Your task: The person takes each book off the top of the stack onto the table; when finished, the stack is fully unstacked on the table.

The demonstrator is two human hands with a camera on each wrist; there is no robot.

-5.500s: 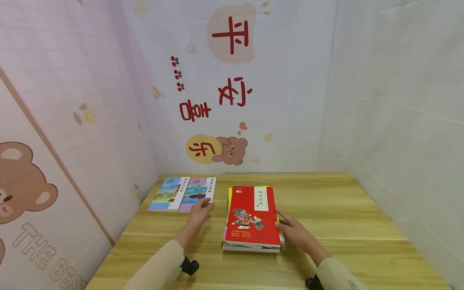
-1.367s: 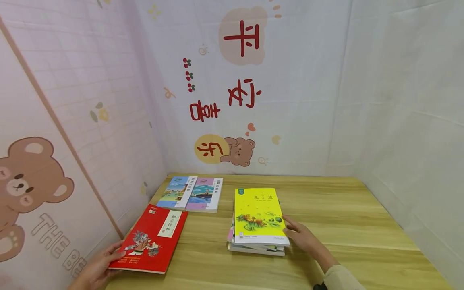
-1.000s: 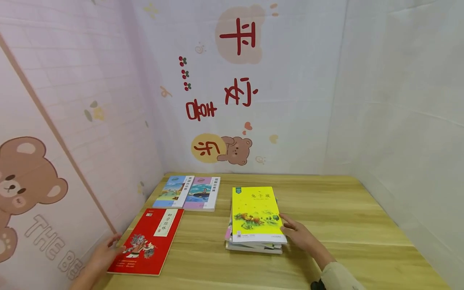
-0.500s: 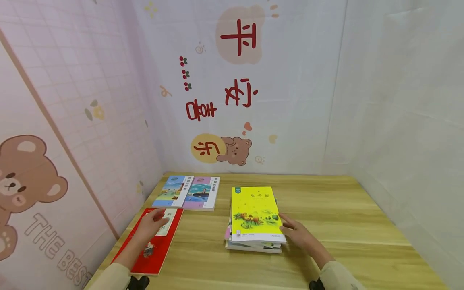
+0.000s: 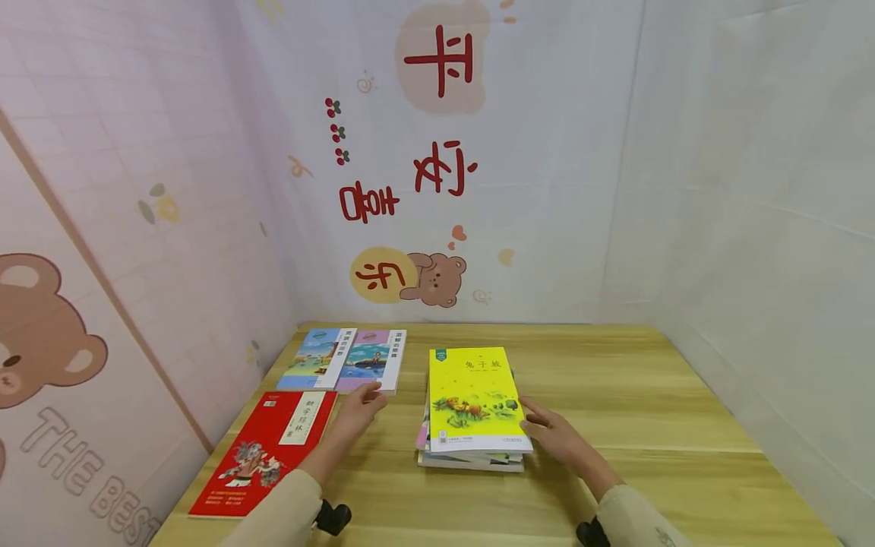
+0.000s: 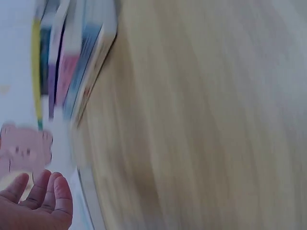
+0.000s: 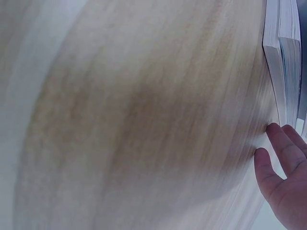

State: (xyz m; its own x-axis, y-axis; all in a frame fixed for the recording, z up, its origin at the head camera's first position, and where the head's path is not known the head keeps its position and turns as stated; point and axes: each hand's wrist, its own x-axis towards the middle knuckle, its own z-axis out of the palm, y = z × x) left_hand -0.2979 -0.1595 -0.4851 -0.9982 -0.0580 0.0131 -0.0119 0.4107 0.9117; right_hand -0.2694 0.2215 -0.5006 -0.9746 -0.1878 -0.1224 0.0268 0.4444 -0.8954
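Observation:
A yellow picture-covered book lies on top of a stack of several books in the middle of the table. At the stack's right edge my right hand rests with relaxed fingers; its fingertips are right by the page edges in the right wrist view. My left hand holds nothing, its fingers loosely bent, between the red book and the stack. Beyond it lie a purple book and a blue book, side by side and face up.
The wooden table meets a white fabric wall at the back, with more fabric walls along the left and right. The red book lies near the table's left edge, just in front of the blue one.
The red book went from the stack's top to the left front of the table, baring the yellow book. My left hand released it and moved back rightward. My right hand stayed by the stack.

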